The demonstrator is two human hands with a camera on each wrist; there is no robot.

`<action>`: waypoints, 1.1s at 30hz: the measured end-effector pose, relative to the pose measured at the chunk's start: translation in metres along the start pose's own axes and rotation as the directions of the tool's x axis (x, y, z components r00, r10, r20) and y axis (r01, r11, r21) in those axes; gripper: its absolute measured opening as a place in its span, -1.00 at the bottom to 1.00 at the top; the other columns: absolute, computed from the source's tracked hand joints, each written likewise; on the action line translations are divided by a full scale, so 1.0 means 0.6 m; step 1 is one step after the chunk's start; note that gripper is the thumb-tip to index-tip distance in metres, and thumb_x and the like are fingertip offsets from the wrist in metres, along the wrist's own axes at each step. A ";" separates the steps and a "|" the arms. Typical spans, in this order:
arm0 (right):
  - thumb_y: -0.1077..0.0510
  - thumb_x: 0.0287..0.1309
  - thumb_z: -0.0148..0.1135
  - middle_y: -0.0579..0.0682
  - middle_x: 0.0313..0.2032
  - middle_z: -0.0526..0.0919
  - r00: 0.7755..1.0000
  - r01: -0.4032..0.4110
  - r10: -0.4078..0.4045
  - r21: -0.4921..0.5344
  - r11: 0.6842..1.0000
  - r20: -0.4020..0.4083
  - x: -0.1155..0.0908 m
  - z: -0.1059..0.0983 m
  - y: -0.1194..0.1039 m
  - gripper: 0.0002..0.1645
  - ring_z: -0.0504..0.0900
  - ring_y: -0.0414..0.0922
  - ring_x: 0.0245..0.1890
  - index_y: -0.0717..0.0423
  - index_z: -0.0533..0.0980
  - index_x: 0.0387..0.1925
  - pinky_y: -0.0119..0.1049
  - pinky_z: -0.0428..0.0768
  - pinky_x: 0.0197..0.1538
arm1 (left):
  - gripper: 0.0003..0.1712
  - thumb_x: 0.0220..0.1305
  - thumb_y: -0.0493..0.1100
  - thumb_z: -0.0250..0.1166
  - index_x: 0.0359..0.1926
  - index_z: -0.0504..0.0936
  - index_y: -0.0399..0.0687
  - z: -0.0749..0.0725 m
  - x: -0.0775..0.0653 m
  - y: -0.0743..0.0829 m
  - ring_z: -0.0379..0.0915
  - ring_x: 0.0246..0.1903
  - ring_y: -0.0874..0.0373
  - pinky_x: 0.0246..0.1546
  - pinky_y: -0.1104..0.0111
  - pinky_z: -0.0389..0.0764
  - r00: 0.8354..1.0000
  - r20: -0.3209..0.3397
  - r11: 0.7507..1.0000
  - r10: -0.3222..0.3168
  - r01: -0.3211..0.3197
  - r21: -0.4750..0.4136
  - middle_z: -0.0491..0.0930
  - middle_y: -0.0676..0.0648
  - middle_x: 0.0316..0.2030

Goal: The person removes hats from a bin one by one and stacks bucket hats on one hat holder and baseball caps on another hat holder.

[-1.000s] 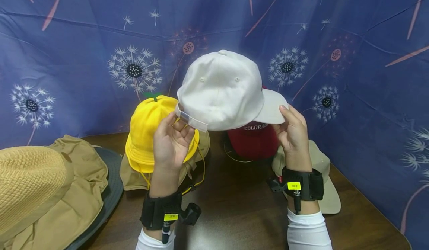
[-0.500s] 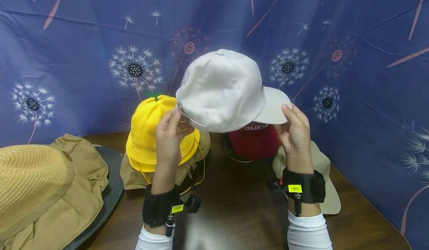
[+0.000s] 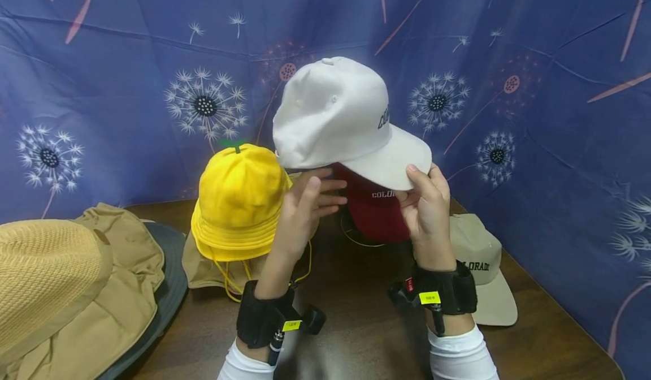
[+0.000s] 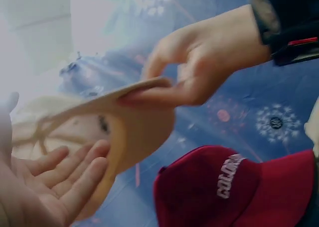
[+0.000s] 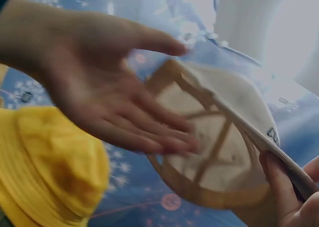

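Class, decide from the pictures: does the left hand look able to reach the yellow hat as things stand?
Probably yes: the left hand holds nothing, its fingers are extended, and nothing visible stands between it and the yellow hat. The right hand pinches the white cap by its brim.

The white cap (image 3: 330, 108) looks smooth matt cloth, the straw hat (image 3: 48, 278) rough, the wooden table (image 3: 363, 312) glossy.

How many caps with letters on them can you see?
3: the white cap in the right hand, the red cap behind and below it, and the beige cap at the right. More letters may be hidden.
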State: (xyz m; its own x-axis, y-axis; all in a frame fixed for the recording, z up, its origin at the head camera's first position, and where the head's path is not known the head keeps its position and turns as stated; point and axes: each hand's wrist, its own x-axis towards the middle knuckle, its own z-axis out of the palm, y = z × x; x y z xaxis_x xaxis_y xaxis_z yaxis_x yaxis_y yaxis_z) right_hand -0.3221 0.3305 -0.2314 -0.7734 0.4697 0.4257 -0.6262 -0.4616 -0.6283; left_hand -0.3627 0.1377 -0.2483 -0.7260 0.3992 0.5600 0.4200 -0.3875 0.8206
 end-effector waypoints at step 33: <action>0.09 0.27 0.18 -0.08 -0.27 0.53 0.998 -0.064 0.039 -0.582 0.811 -0.056 0.063 -0.041 -0.055 -0.31 0.49 -0.29 -0.54 -0.01 0.15 0.35 -0.52 0.50 -0.57 | -0.49 0.47 -0.17 0.00 0.38 0.22 -0.05 0.015 0.112 -0.031 0.57 -0.52 0.37 -0.30 0.40 0.72 0.988 -0.064 0.987 -0.143 0.147 0.065 0.61 -0.45 -0.09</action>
State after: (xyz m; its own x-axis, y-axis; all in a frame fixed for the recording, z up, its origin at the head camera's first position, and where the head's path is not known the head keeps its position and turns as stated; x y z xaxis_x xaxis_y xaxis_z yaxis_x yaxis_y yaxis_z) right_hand -0.3282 0.3819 -0.2105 -0.7903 0.4929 0.3639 -0.4009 0.0332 -0.9155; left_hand -0.4142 0.1792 -0.2249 -0.8122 0.3961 0.4283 0.3430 -0.2698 0.8998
